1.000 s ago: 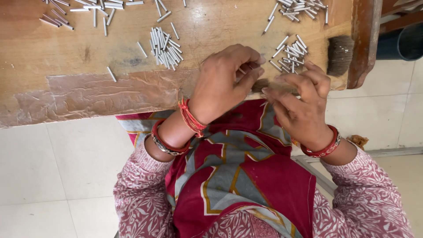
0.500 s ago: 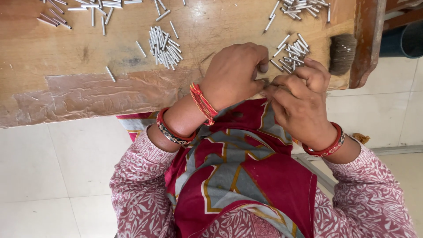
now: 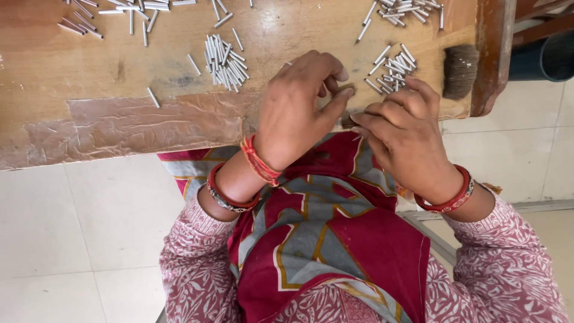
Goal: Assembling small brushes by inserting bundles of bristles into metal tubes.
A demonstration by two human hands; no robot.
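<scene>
Metal pins (image 3: pixel 391 69), short, slim and silvery with a dull shine, lie in loose heaps on the wooden workbench (image 3: pixel 72 72), whose top is worn, scratched and orange-brown. Four heaps show: one just beyond the right hand (image 3: pixel 406 134), one in the middle (image 3: pixel 226 60) near the left hand (image 3: pixel 302 107), one at the top right edge (image 3: pixel 400 9), and one at the top left (image 3: pixel 128 12); two single pins lie apart, near the front. The pins in each heap are too many and too tangled to count.

Both hands meet at the bench's front edge. The left hand curls with thumb and forefinger pinched together; whether a pin sits between them cannot be told. The right hand's fingers are bent close together against the bench edge, and what they grip, if anything, is hidden.

A patch of crinkled, glossy brown tape (image 3: pixel 143 125) covers the front edge of the bench. One round brush (image 3: pixel 460 72) with dense dark bristles rests at the bench's right end. Each wrist carries red bangles (image 3: pixel 445 200); the left also has a red thread band (image 3: pixel 258 161). The sleeves are pink printed cloth, the lap a maroon patterned fabric (image 3: pixel 335 239). Pale smooth tiles (image 3: pixel 72 227) make up the floor.
</scene>
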